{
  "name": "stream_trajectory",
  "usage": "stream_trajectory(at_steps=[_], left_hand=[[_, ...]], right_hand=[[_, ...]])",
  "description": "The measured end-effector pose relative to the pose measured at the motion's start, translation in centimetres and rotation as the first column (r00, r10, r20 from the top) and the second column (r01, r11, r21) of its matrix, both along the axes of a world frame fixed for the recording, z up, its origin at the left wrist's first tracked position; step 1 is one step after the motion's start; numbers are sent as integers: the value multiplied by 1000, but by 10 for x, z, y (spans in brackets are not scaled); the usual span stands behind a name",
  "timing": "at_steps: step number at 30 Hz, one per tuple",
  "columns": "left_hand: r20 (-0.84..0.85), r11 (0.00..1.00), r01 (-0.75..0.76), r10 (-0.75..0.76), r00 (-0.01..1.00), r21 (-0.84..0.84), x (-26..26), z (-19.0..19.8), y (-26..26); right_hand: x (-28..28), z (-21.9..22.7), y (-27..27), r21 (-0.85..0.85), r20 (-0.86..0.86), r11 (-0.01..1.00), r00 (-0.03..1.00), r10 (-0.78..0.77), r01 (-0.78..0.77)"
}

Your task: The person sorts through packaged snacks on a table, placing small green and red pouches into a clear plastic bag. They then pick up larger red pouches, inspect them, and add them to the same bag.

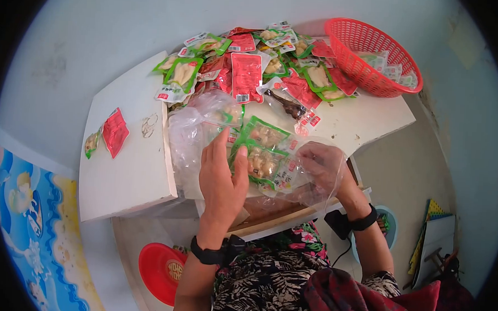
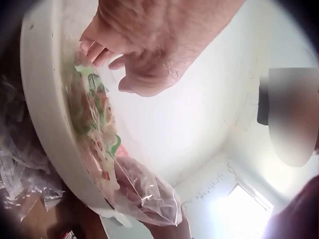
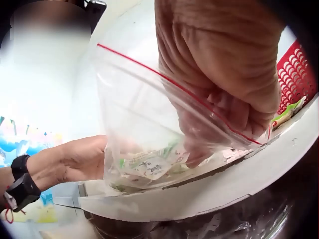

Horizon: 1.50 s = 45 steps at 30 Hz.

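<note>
Two green-edged clear packets (image 1: pixel 262 161) of pale, round food pieces lie inside a clear zip bag (image 3: pixel 144 99) at the table's front. My left hand (image 1: pixel 223 179) rests against the bag's left side, fingers straight and thumb over the packets; in the left wrist view, the left hand (image 2: pixel 144 55) shows loose fingers at their far end. My right hand (image 1: pixel 323 164) reaches in through the bag's mouth, beside the packets' right end. Some of the right hand's fingers (image 3: pixel 197 154) are bent inside the plastic; whether they pinch a packet I cannot tell.
Red and green-edged packets (image 1: pixel 247 75) are heaped at the back. A red basket (image 1: pixel 371 36) with several packets stands back right. Crumpled clear bags (image 1: pixel 186 136) lie left of my hands, by an open drawer (image 1: pixel 274 218). A red packet (image 1: pixel 115 132) lies far left; a red basin (image 1: pixel 155 273) is below.
</note>
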State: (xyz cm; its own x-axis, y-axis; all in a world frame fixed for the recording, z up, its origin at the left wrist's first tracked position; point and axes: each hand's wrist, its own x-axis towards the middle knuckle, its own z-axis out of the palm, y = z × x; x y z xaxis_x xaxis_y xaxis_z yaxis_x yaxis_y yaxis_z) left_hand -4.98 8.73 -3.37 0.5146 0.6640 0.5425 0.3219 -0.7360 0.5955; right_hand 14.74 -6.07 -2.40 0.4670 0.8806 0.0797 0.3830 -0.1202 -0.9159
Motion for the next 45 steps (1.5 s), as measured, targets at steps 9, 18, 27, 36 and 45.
stream_trajectory(at_steps=[9,18,27,36,45], left_hand=[[75,871,47,-12,997,-488,5,7,7],[57,990,7,1,998,-141,15,-17,-2],[159,999,45,-48,986,20,13,-19,-5],[32,973,191,-197,980,129,6,-10,-9],[68,986,159,-162,984,53,10,-14,-8]], right_hand=[[-8,-4,14,44,-33,996,996,79,-77],[-8,1,12,66,-58,996,996,63,-59],[40,8,-24,-22,-232,984,958,169,-179],[95,58,-16,-121,-227,991,973,30,-59],[142,57,104,-57,2,998,999,40,-40]])
